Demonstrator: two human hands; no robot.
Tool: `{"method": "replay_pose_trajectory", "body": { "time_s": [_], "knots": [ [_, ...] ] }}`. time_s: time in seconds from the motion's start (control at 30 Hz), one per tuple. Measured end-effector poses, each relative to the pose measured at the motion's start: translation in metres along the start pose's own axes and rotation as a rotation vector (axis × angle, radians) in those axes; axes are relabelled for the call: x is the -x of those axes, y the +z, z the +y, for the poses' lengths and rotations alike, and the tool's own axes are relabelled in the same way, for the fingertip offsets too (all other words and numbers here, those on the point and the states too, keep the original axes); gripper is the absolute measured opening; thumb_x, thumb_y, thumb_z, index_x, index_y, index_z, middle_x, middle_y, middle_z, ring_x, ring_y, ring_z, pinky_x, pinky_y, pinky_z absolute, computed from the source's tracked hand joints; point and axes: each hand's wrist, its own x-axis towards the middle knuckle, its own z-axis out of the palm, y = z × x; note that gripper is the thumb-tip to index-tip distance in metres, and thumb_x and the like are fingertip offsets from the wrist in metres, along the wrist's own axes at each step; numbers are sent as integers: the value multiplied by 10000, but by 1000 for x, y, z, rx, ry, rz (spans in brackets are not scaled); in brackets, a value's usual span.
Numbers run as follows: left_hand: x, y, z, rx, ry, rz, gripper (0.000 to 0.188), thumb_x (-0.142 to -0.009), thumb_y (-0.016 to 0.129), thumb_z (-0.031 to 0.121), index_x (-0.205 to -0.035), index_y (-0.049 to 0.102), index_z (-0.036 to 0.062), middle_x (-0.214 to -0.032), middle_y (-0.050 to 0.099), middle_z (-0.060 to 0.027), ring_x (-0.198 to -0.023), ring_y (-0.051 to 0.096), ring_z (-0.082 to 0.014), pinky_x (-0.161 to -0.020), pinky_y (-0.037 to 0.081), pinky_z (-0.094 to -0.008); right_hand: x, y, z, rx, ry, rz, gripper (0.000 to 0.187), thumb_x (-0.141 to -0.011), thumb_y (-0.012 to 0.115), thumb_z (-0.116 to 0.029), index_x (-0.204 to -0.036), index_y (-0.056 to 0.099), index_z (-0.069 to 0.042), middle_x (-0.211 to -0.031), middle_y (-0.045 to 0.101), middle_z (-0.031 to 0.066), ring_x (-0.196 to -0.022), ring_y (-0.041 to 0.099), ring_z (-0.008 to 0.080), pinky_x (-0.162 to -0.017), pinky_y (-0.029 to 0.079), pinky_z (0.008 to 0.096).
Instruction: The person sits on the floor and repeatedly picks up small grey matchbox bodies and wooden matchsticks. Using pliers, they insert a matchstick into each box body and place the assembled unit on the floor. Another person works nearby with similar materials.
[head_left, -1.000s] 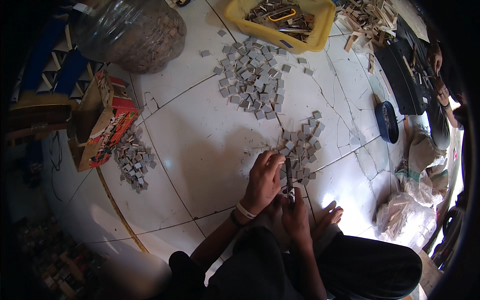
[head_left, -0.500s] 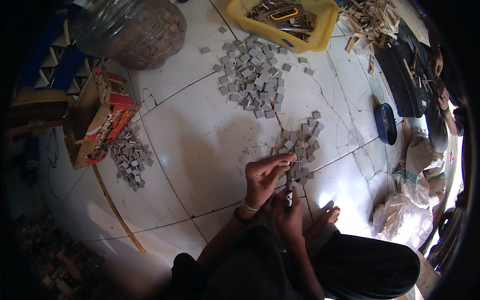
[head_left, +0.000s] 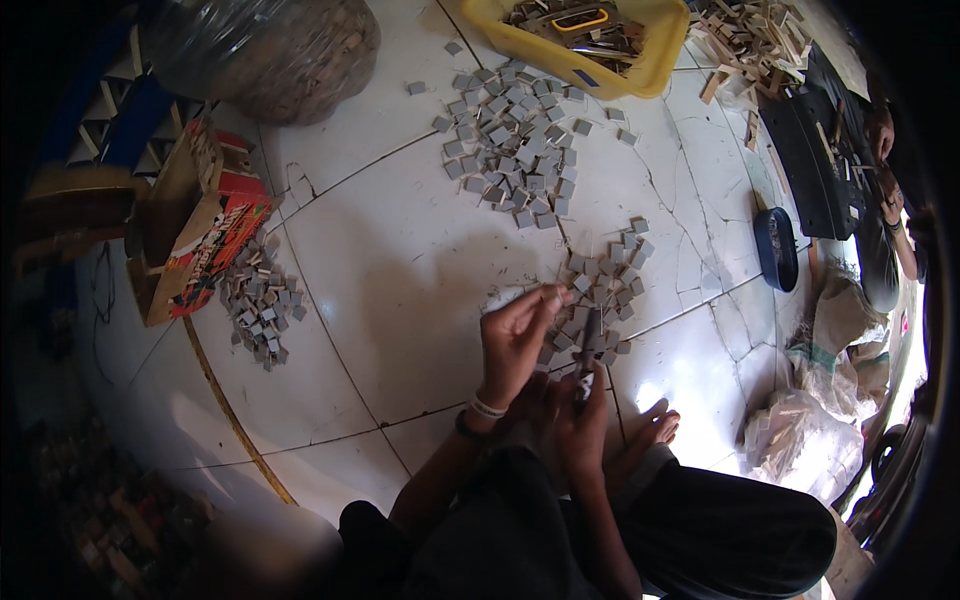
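The white tiled floor carries everything here, so I seem to keep my pieces spread in loose heaps within view of where I sit. The largest thing on it is a bulging clear plastic bag at the upper left, well apart from my hands. The yellow tub holds scraps, probably set at the far side to leave space before me. At my left, an open cardboard box lies with a left heap of grey pieces just beside it. The far heap of grey squares lies below the tub; the near heap of grey squares is smaller and lies just beyond my fingers, partly hidden by them. A blue bowl stands to the right, out of the way. My left hand has thumb and fingertips drawn narrowly together; I cannot tell whether a small piece is between them. My right hand is wrapped around the handle of a dark tool, its blade pointing away from me, presumably for a firm grip.
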Motion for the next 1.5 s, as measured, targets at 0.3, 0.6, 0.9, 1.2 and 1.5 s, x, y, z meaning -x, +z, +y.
{"method": "replay_pose_trajectory", "body": {
  "time_s": [0.3, 0.6, 0.9, 1.2, 1.5],
  "knots": [
    [-19, -20, 28, 164, -273, -77, 353, -1048, 676, 206, -1182, 690, -119, -1037, 760, -201, -978, 766, -261, -918, 639, -383, -10, -17, 21, 110, 11, -7, 414, -1070, 589, -97, -1467, 494, -24, -1044, 685, 119, -870, 635, 169, -791, 532, 333],
    [-7, -16, 36, 118, -262, -85, 301, -1003, 714, 102, -1230, 693, -95, -1066, 770, -200, -1005, 760, -241, -923, 632, -378, -3, -8, 16, 103, -112, -150, 453, -1052, 613, -123, -1464, 486, 16, -1208, 680, 237, -1065, 683, 328, -911, 532, 420],
    [0, -15, 38, 172, -273, -45, 291, -997, 723, 98, -1200, 698, -110, -1059, 767, -214, -1000, 765, -260, -929, 642, -399, -5, -9, 20, 219, -217, -81, 463, -1034, 604, -81, -1467, 474, 20, -1278, 663, 260, -1122, 676, 398, -924, 535, 434],
    [3, -11, 38, 187, -257, -12, 257, -1005, 706, 68, -1182, 697, -119, -1043, 770, -199, -974, 764, -235, -926, 642, -380, -6, -14, -7, 105, -105, -134, 345, -1025, 616, -108, -1347, 534, -20, -1047, 683, 220, -901, 703, 371, -749, 540, 431],
    [4, -15, 42, 63, -252, -11, 238, -1008, 705, 79, -1135, 694, -121, -1009, 767, -199, -963, 765, -238, -914, 649, -381, -7, -10, -2, 103, -137, -105, 390, -1014, 643, -130, -1369, 545, -4, -1012, 696, 232, -849, 708, 366, -726, 547, 418]
  ]
}}
